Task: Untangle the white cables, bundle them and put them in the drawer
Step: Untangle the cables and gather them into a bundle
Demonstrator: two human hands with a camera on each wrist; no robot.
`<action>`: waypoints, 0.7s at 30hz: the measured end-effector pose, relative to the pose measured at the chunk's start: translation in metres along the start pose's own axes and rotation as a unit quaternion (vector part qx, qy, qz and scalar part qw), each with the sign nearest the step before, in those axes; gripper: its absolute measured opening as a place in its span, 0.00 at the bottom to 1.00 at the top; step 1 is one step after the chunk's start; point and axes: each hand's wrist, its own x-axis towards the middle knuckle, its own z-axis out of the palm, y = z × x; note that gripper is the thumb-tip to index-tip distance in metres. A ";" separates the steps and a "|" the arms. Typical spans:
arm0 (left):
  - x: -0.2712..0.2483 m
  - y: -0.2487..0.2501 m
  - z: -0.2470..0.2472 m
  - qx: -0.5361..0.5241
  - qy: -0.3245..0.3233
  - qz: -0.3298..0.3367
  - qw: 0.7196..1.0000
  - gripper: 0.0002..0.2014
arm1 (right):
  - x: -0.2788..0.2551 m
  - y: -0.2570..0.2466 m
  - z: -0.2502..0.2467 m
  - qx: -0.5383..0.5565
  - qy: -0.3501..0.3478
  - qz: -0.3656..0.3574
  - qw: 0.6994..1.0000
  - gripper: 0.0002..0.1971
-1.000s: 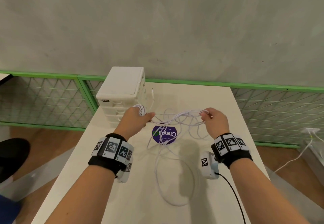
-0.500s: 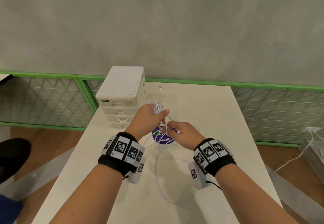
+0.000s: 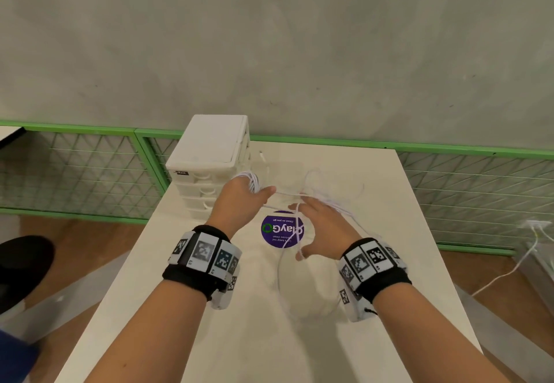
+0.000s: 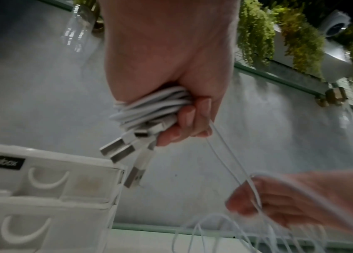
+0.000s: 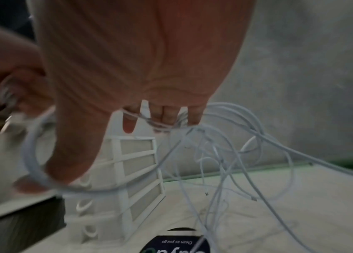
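Table: "ClayGo" sticker | left hand grips white cables | right hand spread, strands draped

I saw my left hand fisted round a coil of white cables, the wound loops bulging out just past its knuckles. From that grip a taut strand ran right to my right hand, fingers spread, strands draped over them and one looped at the thumb. More slack fell below the right hand in a big loop on the table, reaching near the wrist. A purple round sticker lay between and under the two hands. The white drawer unit stood just left of the left-hand grip, drawers closed. A loose connector end lay beyond the coil.
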 end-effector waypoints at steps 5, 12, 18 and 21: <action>0.004 -0.005 -0.005 -0.026 0.029 -0.010 0.999 0.24 | -0.001 0.006 -0.008 0.295 0.104 0.071 0.947 0.37; 0.008 -0.001 -0.015 -0.042 0.046 -0.013 0.998 0.20 | -0.001 0.009 -0.012 0.049 0.064 0.037 0.996 0.58; 0.006 0.008 -0.018 -0.026 0.049 0.017 0.998 0.26 | 0.005 0.010 -0.013 0.062 0.106 0.073 0.990 0.54; 0.002 0.012 -0.014 -0.045 0.024 0.019 0.999 0.22 | 0.007 0.008 -0.018 0.159 0.171 0.076 0.969 0.30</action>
